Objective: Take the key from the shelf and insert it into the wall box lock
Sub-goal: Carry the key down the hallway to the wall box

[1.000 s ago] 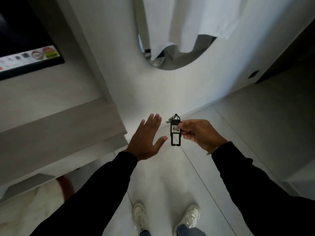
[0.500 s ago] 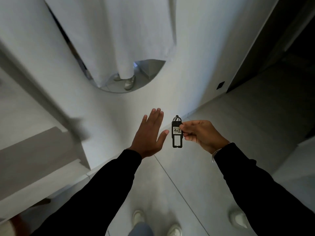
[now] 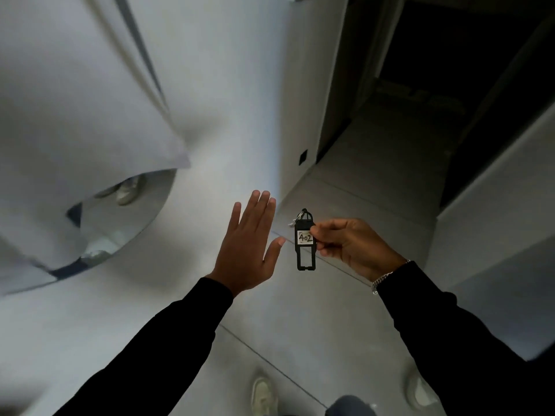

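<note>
Right hand (image 3: 351, 247) grip pinches the black tag (image 3: 305, 241), marked 402, at its right edge. The tag hangs long axis vertical, the key (image 3: 292, 222) barely visible behind its top ring. Left hand (image 3: 247, 250), fingers spread and empty, stands just left of the tag. Wall box lock not in view; judged still to be located.

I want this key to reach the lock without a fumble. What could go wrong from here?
1. The right hand pinches only the edge of the black tag, so it could slip and drop to the tiled floor.
2. The key itself sits behind the tag, so it will likely need regripping, while the left hand is open and apart from it.
3. No lock box is in view, and the doorway ahead is dark.
</note>
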The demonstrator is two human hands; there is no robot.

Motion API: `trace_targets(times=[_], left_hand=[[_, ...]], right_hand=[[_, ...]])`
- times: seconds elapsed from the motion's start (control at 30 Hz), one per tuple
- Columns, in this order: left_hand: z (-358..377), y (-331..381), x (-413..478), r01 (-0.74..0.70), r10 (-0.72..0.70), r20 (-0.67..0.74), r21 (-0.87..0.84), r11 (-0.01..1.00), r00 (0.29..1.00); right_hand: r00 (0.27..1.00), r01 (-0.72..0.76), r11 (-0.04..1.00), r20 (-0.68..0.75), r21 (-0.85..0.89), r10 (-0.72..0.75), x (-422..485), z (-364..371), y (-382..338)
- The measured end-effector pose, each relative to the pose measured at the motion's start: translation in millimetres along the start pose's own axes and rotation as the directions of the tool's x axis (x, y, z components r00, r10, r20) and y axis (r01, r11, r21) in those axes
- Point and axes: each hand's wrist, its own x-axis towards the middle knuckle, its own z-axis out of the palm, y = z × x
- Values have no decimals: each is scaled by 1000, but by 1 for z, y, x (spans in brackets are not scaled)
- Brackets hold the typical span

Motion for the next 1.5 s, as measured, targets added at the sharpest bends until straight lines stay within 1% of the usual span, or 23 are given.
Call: trace_targets(times=[0.2, 0.4, 0.63, 0.8, 0.93, 1.1, 1.23, 1.33, 1.5], left_hand=[[57, 15, 91, -47, 49, 23, -91, 995, 999], [116, 49, 190, -91, 97, 65, -97, 991, 993], [156, 86, 304, -76, 77, 4, -141, 987, 997], [192, 85, 372, -111, 112, 4, -149, 983, 994], [227, 74, 432, -120, 122, 1, -164, 979, 993], [257, 67, 514, -161, 165, 7, -195, 967, 986], [275, 67, 583, -184, 188, 0, -197, 963, 982], [295, 66, 623, -156, 160, 1, -195, 968, 987], [338, 64, 683, -83, 89, 35, -135, 987, 995]], right_hand=[[996, 9, 998, -92, 70, -2, 42, -69, -25], [989, 37, 996, -144, 75, -26, 83, -162, -64], [977, 57, 993, -208, 104, -34, 132, -256, -114], [973, 67, 990, -227, 128, -36, 183, -304, -139], [972, 60, 993, -234, 101, -35, 232, -338, -156], [958, 71, 994, -283, 88, -43, 292, -376, -189], [956, 73, 994, -289, 81, -47, 337, -413, -221], [962, 63, 992, -270, 106, -33, 372, -444, -237], [976, 37, 991, -218, 127, -8, 439, -502, -259]])
